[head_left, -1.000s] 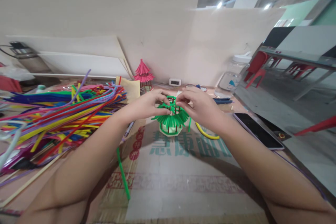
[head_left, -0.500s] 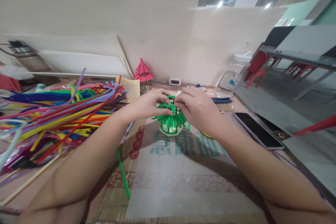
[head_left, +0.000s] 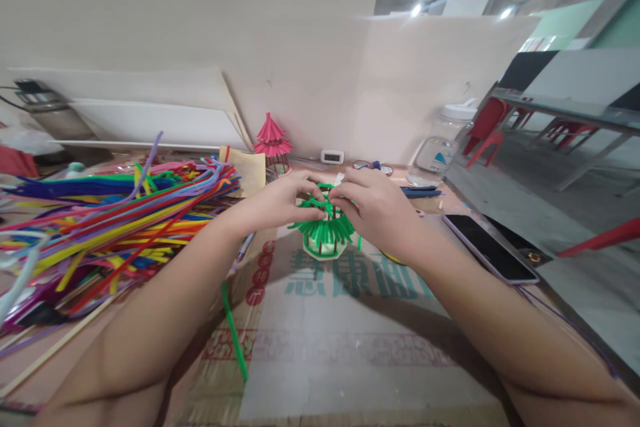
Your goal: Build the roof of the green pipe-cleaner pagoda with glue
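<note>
Bending over the small green pavilion (head_left: 325, 232), my fingers work at its upper part, in the middle of the table (head_left: 30, 373). On my left hand (head_left: 285, 199), the thumb and forefinger are curved and stand a little apart, with the thumb touching the fringed green roof; whether they grip it, I cannot tell. On my right hand (head_left: 377, 207), the fingers are bent and gathered near to the thumb, at the right side of the roof.

What lies between these right fingertips is hidden, because the back of the hand covers it. My hands also hide much of the roof, but the pale base and some brown posts can be seen below. A yellow strip (head_left: 393, 257) shows only partly behind my right wrist, and my forearms (head_left: 150, 307) are cut off by the lower edge.

Under the pavilion there is a printed sheet (head_left: 360, 387) with teal characters, and a green strip (head_left: 234, 330) lies on its left part. To the left is a heap of coloured fuzzy stems (head_left: 150, 213). Near the wall (head_left: 200, 13) stand a pink pavilion (head_left: 273, 137), a white clock (head_left: 332, 157) and a clear bottle (head_left: 443, 147). A phone (head_left: 490, 248) lies at right; beyond it are red chairs (head_left: 487, 127) on a grey floor (head_left: 530, 187).
</note>
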Demonstrator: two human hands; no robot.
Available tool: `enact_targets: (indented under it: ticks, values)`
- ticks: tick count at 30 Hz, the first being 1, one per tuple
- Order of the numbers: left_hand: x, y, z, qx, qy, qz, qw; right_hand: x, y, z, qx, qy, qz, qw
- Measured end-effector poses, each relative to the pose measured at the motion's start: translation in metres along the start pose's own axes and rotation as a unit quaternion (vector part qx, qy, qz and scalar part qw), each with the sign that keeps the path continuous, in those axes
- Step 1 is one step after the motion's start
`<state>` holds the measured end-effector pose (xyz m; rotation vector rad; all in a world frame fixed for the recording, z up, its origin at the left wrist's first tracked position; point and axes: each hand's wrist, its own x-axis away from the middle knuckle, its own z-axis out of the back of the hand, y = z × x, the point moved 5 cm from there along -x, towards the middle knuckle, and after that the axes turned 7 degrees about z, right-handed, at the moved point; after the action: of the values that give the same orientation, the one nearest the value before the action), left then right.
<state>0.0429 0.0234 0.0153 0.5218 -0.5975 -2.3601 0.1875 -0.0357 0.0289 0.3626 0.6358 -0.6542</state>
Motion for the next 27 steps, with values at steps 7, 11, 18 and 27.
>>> enact_targets:
  ticks: [7, 11, 18, 27]
  values:
    - [0.0, -0.008, 0.003, 0.006, 0.014, 0.005, 1.0, 0.007, 0.022, 0.011, -0.12, -0.116, -0.14, 0.976]
    - [0.0, -0.009, 0.003, -0.016, 0.01, 0.019, 1.0, 0.013, 0.024, 0.002, -0.183, -0.237, -0.167, 0.939]
    - [0.005, 0.0, 0.005, 0.02, 0.008, -0.008, 1.0, 0.013, 0.033, 0.008, -0.235, -0.134, -0.181, 0.946]
    - [0.012, 0.036, 0.015, -0.102, 0.185, -0.038, 0.977, 0.012, 0.037, -0.005, -0.223, -0.107, -0.167, 0.954]
